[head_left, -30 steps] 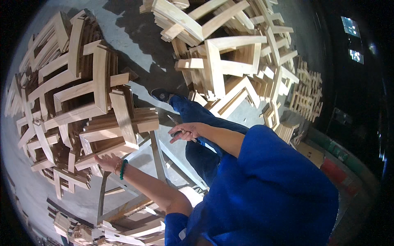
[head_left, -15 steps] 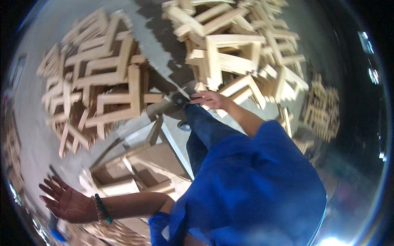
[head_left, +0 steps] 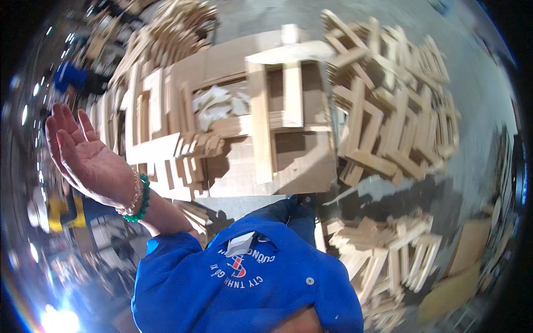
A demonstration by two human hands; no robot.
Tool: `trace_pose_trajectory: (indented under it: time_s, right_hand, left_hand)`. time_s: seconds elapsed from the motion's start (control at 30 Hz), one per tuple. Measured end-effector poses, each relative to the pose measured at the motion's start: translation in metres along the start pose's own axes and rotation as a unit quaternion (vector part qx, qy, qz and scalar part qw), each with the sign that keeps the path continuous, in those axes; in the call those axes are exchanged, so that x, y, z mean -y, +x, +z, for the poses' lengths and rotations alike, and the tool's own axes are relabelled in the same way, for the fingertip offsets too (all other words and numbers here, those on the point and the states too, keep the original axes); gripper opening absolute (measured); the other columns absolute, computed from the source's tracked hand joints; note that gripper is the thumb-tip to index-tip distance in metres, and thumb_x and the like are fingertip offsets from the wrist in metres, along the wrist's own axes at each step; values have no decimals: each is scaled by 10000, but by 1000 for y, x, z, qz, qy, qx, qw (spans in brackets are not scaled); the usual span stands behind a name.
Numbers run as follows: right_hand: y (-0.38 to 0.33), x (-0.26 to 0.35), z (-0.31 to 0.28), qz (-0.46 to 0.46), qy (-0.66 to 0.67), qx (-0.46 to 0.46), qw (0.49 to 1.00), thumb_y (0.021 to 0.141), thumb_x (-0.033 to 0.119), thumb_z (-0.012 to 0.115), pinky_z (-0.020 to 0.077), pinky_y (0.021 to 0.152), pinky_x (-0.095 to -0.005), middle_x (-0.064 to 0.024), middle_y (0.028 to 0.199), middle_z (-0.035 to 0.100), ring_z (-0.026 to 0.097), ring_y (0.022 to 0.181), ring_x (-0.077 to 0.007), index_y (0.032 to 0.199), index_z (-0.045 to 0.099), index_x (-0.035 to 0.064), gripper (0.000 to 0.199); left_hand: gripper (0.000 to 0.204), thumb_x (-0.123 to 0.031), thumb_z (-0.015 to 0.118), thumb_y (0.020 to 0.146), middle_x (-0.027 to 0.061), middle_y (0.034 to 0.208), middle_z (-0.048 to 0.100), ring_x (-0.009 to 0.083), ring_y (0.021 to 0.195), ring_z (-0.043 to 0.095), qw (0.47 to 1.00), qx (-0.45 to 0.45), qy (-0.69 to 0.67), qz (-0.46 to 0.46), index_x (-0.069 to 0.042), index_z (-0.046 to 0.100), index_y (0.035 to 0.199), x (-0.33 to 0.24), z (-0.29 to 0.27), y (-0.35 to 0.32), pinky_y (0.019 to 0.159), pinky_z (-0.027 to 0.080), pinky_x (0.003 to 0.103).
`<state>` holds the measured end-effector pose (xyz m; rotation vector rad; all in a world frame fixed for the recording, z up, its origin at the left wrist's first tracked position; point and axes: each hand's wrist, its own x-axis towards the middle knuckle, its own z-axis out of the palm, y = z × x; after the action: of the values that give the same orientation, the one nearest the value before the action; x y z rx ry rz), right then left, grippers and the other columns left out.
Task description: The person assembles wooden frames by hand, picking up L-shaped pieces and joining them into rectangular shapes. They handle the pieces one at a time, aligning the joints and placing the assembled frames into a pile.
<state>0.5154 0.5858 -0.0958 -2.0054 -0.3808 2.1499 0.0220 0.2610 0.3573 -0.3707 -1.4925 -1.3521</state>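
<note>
My left hand (head_left: 97,166) is raised at the left, palm showing, fingers stretched out and holding nothing. A green beaded bracelet (head_left: 144,198) is on its wrist. Nearest to it are stacked pale wooden frames (head_left: 156,151) at the left end of a cardboard-covered surface (head_left: 233,176). On that surface, in front of my body, lies an angled wooden piece (head_left: 260,119) with another wooden strip (head_left: 292,91) beside it. Crumpled white scraps (head_left: 214,105) lie in an opening left of these. Only a bit of my right arm shows at the lower edge; its hand is out of view.
Piles of wooden frames (head_left: 383,111) stand on the floor at the right, with another pile (head_left: 394,255) nearer me. Farther off at the left is a person in blue (head_left: 69,76). Boards and sheets (head_left: 469,247) lean at the far right.
My view has swung round from the floor stacks to the cardboard-covered surface. The left hand is higher in view and still open; the right hand has gone out of view.
</note>
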Motion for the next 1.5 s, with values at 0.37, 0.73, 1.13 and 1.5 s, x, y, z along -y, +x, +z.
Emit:
trace_pose_trajectory:
  time_s: [0.37,0.73,1.13,1.5]
  right_hand:
    - [12,203,157,-246,-199,96,944,964,342,415,381,448,-194,-124,1225,544,514,648,-84,1245,490,76,394]
    - [-70,11,313,-240,-325,251,880,880,260,588,202,313,-185,-85,857,671,290,345,-20,1004,609,76,224]
    - [-101,-189,108,-329,-273,-5,904,835,270,608,449,680,-268,-72,749,662,619,724,-139,875,652,-17,293]
    - [-145,-294,-1,-242,-149,-140,949,783,356,570,467,607,-292,-67,720,690,609,648,-137,839,679,57,324]
  left_hand:
    - [406,-233,634,867,106,1175,595,179,1042,561,890,-55,447,66,-32,557,1211,8,-161,29,898,451,324]
    - [895,-618,648,709,240,1226,557,319,1164,532,600,380,620,-333,61,488,1269,301,-310,59,968,412,380]
    - [309,-347,585,886,-63,738,498,24,553,408,708,442,108,-541,-104,597,1077,337,-263,60,486,318,191]
    - [467,-269,498,926,118,1231,529,254,1065,536,575,674,-52,-461,-47,438,1333,202,-80,-3,890,456,363]
